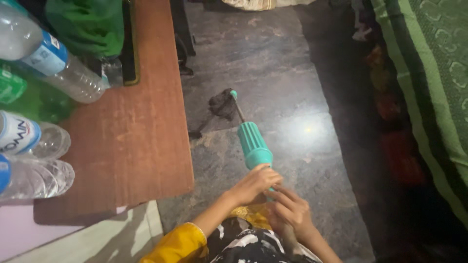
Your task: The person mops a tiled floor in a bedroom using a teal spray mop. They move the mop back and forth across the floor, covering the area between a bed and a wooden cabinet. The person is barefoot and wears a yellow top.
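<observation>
Smooth matt teal plastic mop handle [254, 144] ribbed under my left hand [253, 185] and my right hand [288, 210], dark limp cloth mop head [223, 103], polished glossy stone floor [292, 97], worn matt wooden tabletop [131, 141], clear glossy crinkled plastic bottles [44, 175], green woven cloth bedspread [438, 63]

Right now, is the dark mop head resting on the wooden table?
No, the mop head lies on the stone floor, beside the wooden table.

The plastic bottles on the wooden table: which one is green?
The green bottle at the left edge, lying between clear ones: the blue-labelled bottle above and a white-labelled bottle below.
</observation>
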